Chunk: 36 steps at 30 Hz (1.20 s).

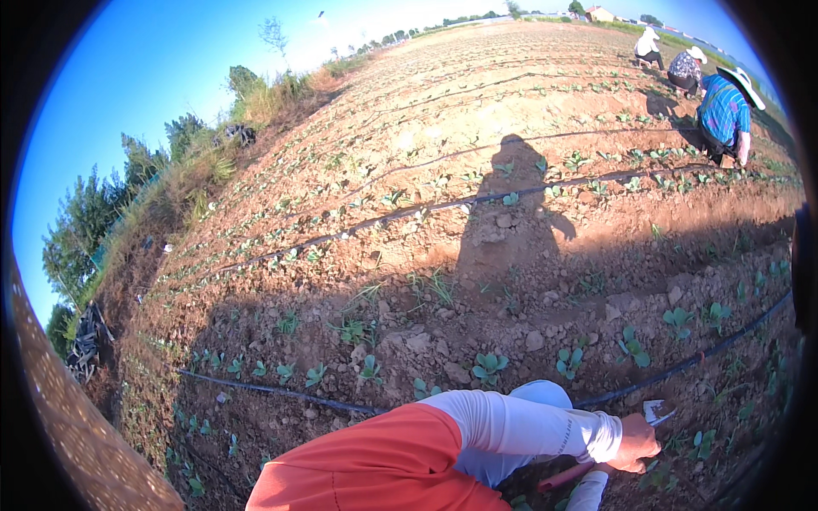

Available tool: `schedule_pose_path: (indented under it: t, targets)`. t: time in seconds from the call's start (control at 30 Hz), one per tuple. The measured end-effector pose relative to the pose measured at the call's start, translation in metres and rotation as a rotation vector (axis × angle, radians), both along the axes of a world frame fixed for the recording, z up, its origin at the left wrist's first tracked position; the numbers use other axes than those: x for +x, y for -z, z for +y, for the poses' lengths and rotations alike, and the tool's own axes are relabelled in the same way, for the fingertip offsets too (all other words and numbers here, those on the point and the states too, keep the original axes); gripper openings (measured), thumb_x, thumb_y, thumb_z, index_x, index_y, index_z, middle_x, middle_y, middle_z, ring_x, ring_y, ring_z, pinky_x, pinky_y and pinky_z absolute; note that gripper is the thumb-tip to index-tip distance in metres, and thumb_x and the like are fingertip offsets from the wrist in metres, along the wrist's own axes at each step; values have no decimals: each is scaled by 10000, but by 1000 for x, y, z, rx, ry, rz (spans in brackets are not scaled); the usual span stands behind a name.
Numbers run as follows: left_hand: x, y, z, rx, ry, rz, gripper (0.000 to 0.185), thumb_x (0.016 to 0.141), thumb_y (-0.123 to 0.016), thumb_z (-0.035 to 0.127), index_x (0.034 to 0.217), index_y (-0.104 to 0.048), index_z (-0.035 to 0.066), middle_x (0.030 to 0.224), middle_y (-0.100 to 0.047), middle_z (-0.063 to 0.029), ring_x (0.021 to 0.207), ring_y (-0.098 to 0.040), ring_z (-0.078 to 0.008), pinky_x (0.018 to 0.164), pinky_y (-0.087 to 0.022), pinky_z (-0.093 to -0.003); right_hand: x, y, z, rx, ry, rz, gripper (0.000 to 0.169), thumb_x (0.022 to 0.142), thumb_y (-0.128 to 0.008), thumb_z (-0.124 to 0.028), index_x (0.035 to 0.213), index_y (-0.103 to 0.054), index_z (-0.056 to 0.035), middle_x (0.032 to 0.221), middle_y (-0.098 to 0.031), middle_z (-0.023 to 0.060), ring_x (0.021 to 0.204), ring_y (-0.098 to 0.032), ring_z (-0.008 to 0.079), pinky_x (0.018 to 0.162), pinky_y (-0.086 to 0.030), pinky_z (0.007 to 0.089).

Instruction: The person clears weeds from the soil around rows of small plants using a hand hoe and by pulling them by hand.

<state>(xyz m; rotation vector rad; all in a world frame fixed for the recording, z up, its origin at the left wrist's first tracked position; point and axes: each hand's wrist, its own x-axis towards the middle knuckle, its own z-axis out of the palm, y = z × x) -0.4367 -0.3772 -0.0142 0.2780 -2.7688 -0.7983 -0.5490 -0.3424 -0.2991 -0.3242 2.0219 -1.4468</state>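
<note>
Two white-sleeved arms reach to the lower right of the head view, where the hands come together low over the soil. One hand, at the end of the upper sleeve, has its fingers curled; which hand it is I cannot tell for sure. The other hand lies mostly hidden below it, at the cuff of the lower sleeve. A white-faced metal blade, perhaps of a trowel, shows just beyond the knuckles. A reddish handle sticks out to the left beneath the upper forearm. Leafy seedlings stand nearby.
A black drip irrigation hose runs past the knee, along rows of seedlings. Three people in hats crouch at the upper right, the nearest in a blue patterned shirt. Clods and weeds dot the soil. A woven hat brim shows at lower left.
</note>
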Motion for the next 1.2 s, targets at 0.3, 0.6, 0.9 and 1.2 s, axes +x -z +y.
schedule_pose_path:
  t: [0.3,0.6,0.9,1.2]
  targets:
    - [-1,0,1,11,11,-13,312,680,-641,263,782,-546,-16,636,-566,-162,677,-595,-348,607,-471,-422,3,-1,1,-7,3,-7,355,811,-571,-283,912,-548,57,791,-606,138,632,-578,195,557,-454,323]
    - [-1,0,0,9,28,4,302,675,-645,251,782,-544,-13,633,-565,-168,680,-593,-356,612,-471,-426,3,-3,3,-20,16,-12,343,801,-580,-275,900,-548,52,789,-606,138,642,-579,198,572,-454,327]
    - [-1,-4,1,8,40,-33,307,684,-642,250,809,-552,-16,643,-570,-171,690,-594,-357,622,-473,-427,8,-5,3,-29,22,-26,331,791,-590,-267,888,-548,48,786,-606,137,652,-580,201,587,-454,330]
    - [0,-10,1,33,57,-72,303,709,-631,250,812,-549,-23,653,-576,-172,700,-595,-355,634,-473,-427,8,-8,3,-26,24,-26,320,782,-599,-258,876,-548,43,784,-606,136,662,-581,204,602,-454,334]
